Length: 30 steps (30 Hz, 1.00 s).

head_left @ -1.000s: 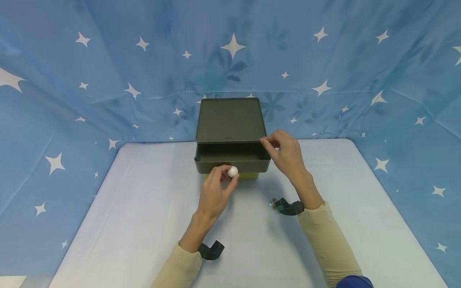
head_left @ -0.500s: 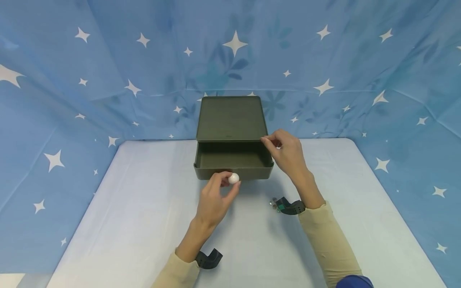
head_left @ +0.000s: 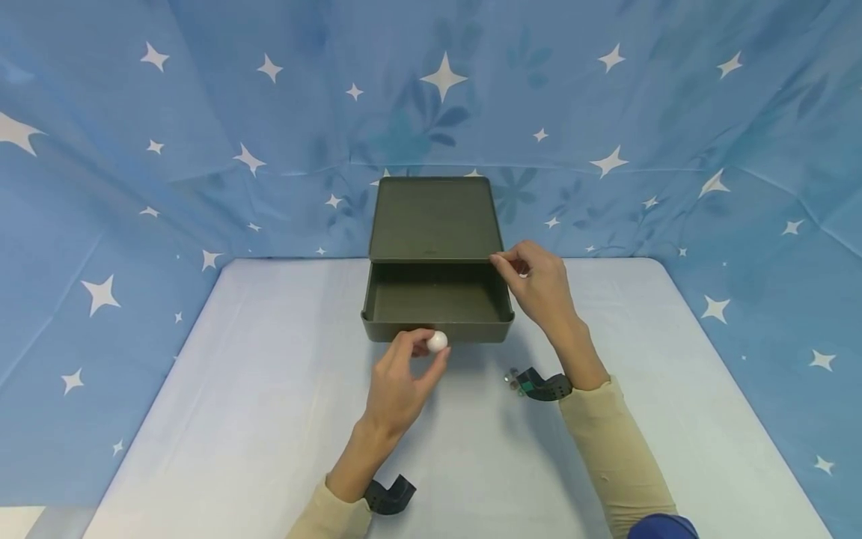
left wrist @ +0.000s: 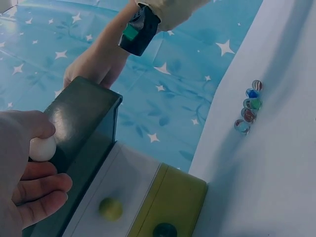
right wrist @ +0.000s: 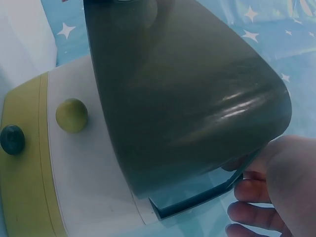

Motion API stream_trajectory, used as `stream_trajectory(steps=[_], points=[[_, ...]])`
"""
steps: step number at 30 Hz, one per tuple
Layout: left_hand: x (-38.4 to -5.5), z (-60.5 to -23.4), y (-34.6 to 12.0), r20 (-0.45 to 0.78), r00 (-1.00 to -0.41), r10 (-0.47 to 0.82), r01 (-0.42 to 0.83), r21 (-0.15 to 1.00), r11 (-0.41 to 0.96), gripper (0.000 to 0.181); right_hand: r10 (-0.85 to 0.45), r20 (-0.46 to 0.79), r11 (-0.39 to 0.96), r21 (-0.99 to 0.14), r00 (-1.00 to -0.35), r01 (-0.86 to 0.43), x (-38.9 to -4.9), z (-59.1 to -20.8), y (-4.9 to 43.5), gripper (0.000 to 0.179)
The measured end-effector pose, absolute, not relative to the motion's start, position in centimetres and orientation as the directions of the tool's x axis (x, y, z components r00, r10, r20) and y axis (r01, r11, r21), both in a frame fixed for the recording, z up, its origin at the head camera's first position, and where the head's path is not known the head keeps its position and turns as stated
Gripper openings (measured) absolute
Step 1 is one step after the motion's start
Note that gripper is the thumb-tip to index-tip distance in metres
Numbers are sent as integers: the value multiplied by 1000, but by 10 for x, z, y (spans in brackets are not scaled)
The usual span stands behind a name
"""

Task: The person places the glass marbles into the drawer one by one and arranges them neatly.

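Note:
My left hand (head_left: 400,385) pinches the round white knob (head_left: 438,341) on the front of a dark green drawer (head_left: 471,333). That drawer is pulled out toward me, and its bare inside shows below the cabinet's flat green top (head_left: 434,217). With thumb and forefinger, my right hand (head_left: 539,288) grips the cabinet's front right corner; its other fingers are loosely bent beside the frame (right wrist: 197,200). Under the green drawer, the wrist views show a white drawer (right wrist: 81,168) with a yellow knob (right wrist: 71,115) and a yellow drawer (right wrist: 24,187) with a dark green knob (right wrist: 12,139).
Several glass marbles (left wrist: 249,113) lie in a row on the white table (head_left: 269,389), near my right wrist. Behind the cabinet hangs a blue curtain (head_left: 303,135) with white stars. A dark blue rounded thing (head_left: 663,527) shows at the bottom right edge.
My left hand has drawn the dark green drawer farther out toward me, so more of its inside shows. The right hand stays at the cabinet's corner.

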<state>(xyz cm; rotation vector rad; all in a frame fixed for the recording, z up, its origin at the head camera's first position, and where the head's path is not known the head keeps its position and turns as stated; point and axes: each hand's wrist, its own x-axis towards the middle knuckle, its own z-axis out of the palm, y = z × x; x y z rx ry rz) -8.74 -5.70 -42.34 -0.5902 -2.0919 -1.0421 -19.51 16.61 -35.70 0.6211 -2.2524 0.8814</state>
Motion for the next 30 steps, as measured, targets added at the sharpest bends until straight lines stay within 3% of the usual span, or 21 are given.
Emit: stream_trajectory(steps=[16,25,30], points=[[-86,-421,-63,809,-583,76,681,436,589,26,-186,707,666,-420,-683,-616,-196,-357,166,15],[-93,-410,-80,911,-390,-132,666,378,643,13,-182,696,667,-432,-694,-608,-196,-359,166,15],[-100,-411,-91,899,-350,-261,629,433,646,8,-171,696,663,-442,-697,-604,-195,-360,166,14]])
